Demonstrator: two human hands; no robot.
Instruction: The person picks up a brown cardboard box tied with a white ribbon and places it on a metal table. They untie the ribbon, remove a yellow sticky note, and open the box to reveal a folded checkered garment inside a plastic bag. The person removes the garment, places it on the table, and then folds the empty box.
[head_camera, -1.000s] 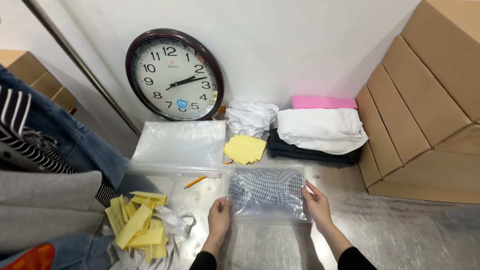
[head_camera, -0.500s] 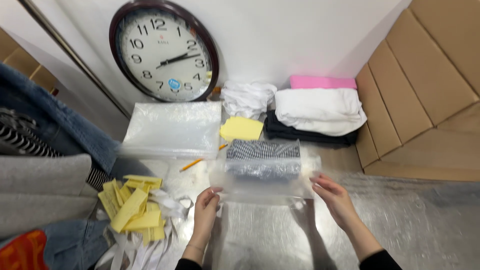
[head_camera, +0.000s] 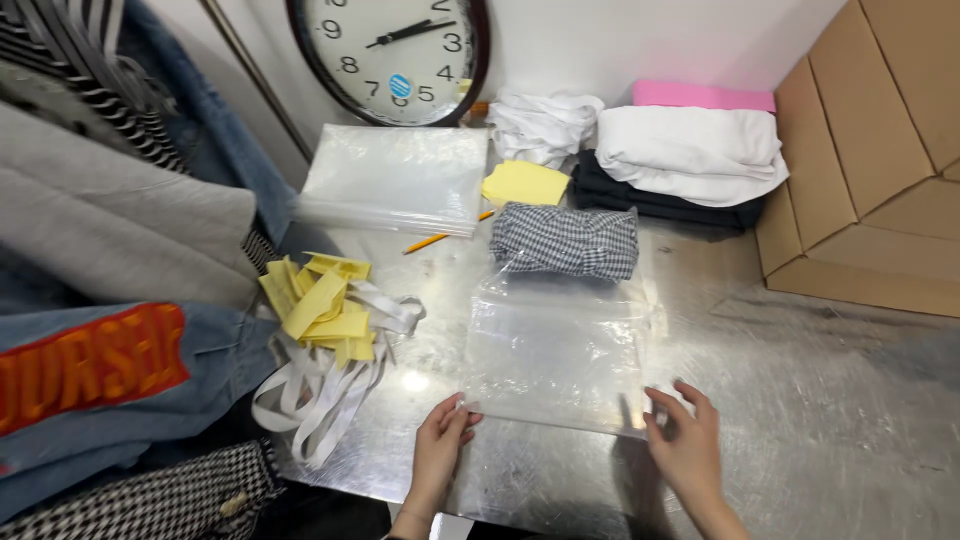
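Clear plastic bag (head_camera: 555, 350): flat on steel desk (head_camera: 800, 400), near front edge, glossy, wrinkled, both near corners pinched. Folded black-and-white checked garment (head_camera: 565, 241): bunched inside bag's far end, toward desk's back edge, lying across bag's width; near part of bag empty, see-through.

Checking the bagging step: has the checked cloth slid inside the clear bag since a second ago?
Yes. The checked cloth now sits at the clear bag's far end, away from both hands.
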